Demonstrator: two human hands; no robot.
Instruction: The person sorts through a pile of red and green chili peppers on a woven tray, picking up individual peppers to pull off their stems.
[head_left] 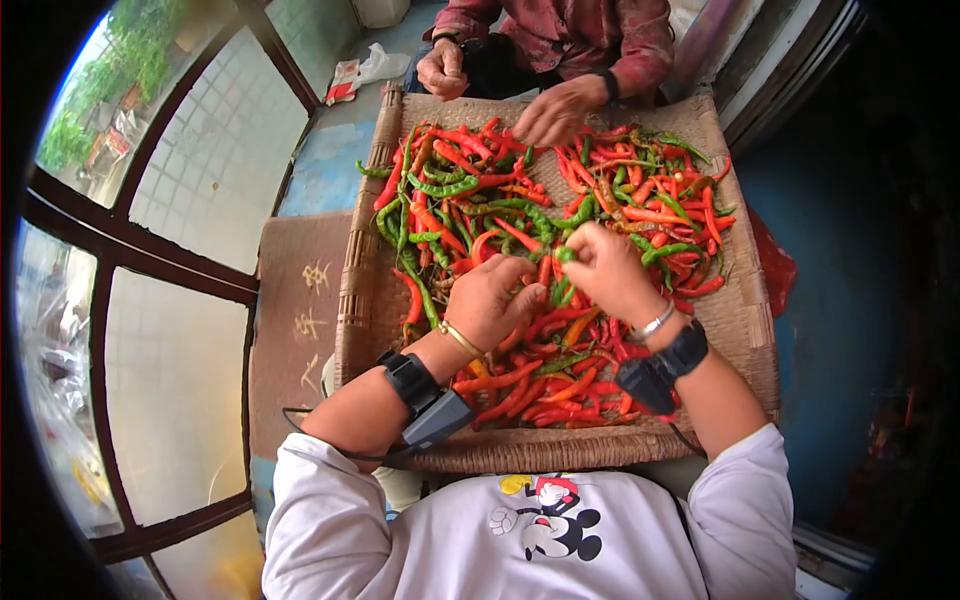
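Red and green chili peppers [570, 388] lie heaped in a wide woven tray [745, 300]. My right hand [610, 270] is closed in a pinch on a green chili pepper [566, 254], whose rounded end shows at the fingertips. Just left of it, my left hand [492, 303] has its fingers curled closed over the middle of the heap; what it holds is hidden by the fingers. Several green chili peppers [443, 188] lie among the red ones beyond my left hand.
Across the tray sits another person [560, 40] in a red patterned top, one hand [560, 112] over the far chilies. A brown mat [300, 330] and framed window panes [180, 390] are on the left. A white plastic bag [383, 65] lies at the back left.
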